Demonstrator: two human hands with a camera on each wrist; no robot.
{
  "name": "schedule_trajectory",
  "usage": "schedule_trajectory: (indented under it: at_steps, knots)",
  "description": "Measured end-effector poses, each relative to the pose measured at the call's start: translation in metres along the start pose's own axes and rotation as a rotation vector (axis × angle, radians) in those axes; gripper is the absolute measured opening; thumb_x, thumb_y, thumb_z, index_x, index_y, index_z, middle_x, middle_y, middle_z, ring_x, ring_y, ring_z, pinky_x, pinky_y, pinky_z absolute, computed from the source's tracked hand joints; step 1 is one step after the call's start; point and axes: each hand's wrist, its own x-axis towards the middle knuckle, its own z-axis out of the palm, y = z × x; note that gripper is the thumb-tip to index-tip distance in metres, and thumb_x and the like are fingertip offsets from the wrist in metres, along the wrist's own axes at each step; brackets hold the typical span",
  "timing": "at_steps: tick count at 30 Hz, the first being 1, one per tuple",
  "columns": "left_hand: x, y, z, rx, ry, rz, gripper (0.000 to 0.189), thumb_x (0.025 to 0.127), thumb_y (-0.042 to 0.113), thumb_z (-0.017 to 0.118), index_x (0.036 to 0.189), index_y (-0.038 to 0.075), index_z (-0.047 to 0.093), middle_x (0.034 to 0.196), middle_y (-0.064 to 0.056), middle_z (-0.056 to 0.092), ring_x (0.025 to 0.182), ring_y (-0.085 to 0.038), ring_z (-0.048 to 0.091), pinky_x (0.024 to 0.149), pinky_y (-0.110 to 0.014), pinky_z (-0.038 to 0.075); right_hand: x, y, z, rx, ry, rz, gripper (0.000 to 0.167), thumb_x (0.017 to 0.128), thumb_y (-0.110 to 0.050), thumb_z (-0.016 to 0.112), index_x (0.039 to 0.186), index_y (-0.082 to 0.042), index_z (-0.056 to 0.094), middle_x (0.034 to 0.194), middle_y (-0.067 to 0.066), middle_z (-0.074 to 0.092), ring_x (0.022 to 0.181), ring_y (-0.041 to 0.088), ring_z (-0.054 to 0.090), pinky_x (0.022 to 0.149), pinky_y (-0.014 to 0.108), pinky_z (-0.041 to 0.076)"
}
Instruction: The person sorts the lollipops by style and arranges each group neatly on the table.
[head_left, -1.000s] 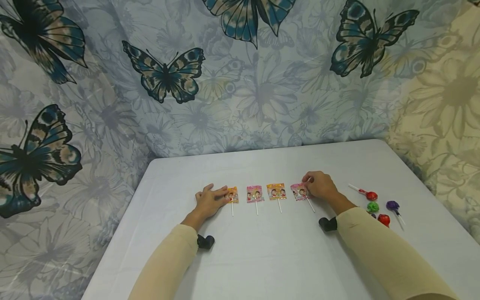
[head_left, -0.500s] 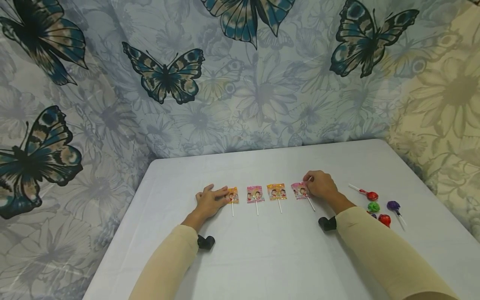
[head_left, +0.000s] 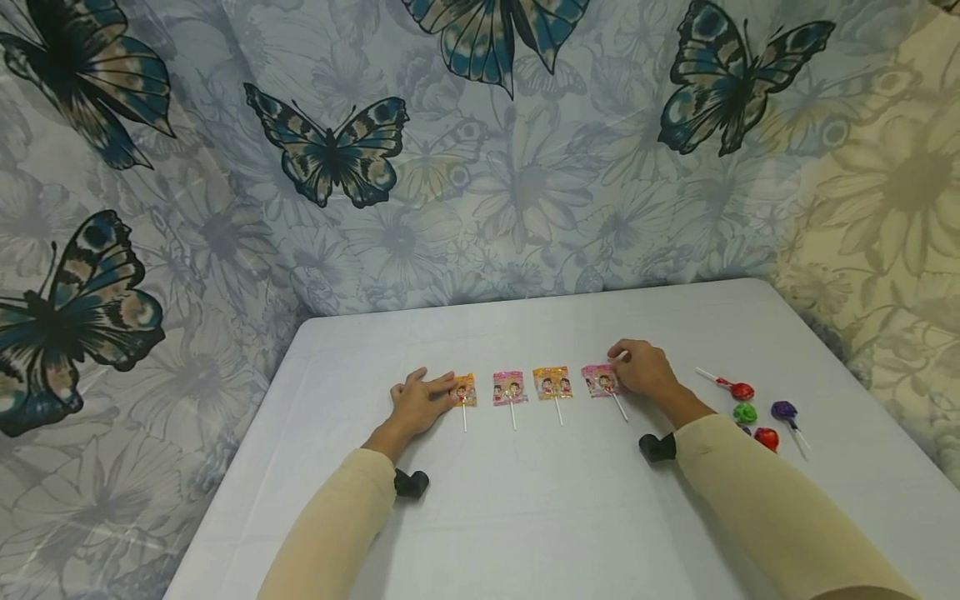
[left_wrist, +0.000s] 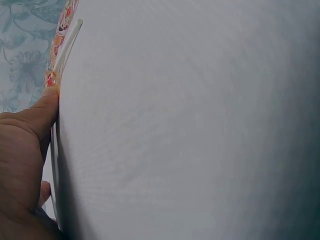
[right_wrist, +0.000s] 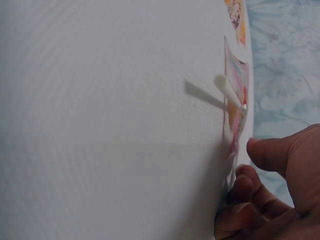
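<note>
A row of flat-wrapped lollipops lies on the white table. At its left end, my left hand [head_left: 416, 404] rests beside an orange lollipop [head_left: 466, 390]; in the left wrist view the thumb [left_wrist: 49, 100] touches its wrapper edge. Rightward come a pink lollipop [head_left: 509, 388] and another orange lollipop [head_left: 552, 383]. The right-end pink lollipop [head_left: 599, 382] is slightly tilted, its stick pointing down and right. My right hand [head_left: 642, 367] is at its upper right corner. In the right wrist view the thumb [right_wrist: 270, 152] stands apart from the bent fingers, with nothing pinched between them.
Right of the row, round lollipops lie in a loose group: a red one [head_left: 742, 392], a green one [head_left: 746, 413], a purple one [head_left: 784, 410] and another red one [head_left: 767, 438]. My right sleeve [head_left: 772, 492] partly covers this group. Butterfly-patterned cloth [head_left: 525, 192] hangs behind the table [head_left: 525, 517].
My right thumb and fingers have loosened from the corner of the right-end pink lollipop, and the hand has shifted very slightly away. The left hand has stayed in place.
</note>
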Motion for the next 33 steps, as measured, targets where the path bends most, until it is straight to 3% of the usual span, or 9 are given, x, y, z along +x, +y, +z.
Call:
schedule_trajectory:
  at_steps: [11,18,26,33]
  knots:
    - [-0.002,0.003,-0.005,-0.022,-0.012,-0.024,0.037,0.090,0.036,0.068,0.124,0.020,0.067,0.137,0.017,0.049,0.141,-0.026,0.019,0.105,-0.053,0.004,-0.009,0.004,-0.014,0.041,0.009,-0.021,0.024,0.092,-0.009,0.058,0.115,-0.001,0.062,0.103,0.022,0.061,0.088,0.034,0.055,0.070,0.043,0.047]
    - [-0.002,0.004,-0.003,-0.026,-0.018,-0.031,0.038,0.090,0.037,0.068,0.125,0.021,0.067,0.137,0.017,0.049,0.141,-0.024,0.019,0.106,-0.051,0.004,-0.018,0.013,-0.024,0.042,0.042,-0.058,0.025,0.095,-0.013,0.060,0.118,-0.004,0.062,0.098,0.017,0.061,0.077,0.029,0.053,0.060,0.036,0.044]
    - [-0.002,0.006,-0.005,-0.035,-0.021,-0.040,0.037,0.089,0.035,0.070,0.123,0.021,0.068,0.136,0.018,0.050,0.141,-0.024,0.019,0.105,-0.052,0.004,-0.030,0.016,-0.042,0.044,0.074,-0.124,0.027,0.094,-0.014,0.062,0.118,-0.003,0.062,0.097,0.017,0.062,0.078,0.030,0.052,0.062,0.037,0.042]
    - [-0.001,0.004,-0.008,-0.079,-0.035,-0.049,0.041,0.089,0.035,0.071,0.127,0.022,0.065,0.139,0.013,0.049,0.141,-0.025,0.019,0.106,-0.053,0.002,-0.038,0.016,-0.055,0.038,0.097,-0.122,0.028,0.093,-0.015,0.063,0.119,-0.003,0.062,0.098,0.016,0.063,0.080,0.029,0.053,0.062,0.037,0.043]
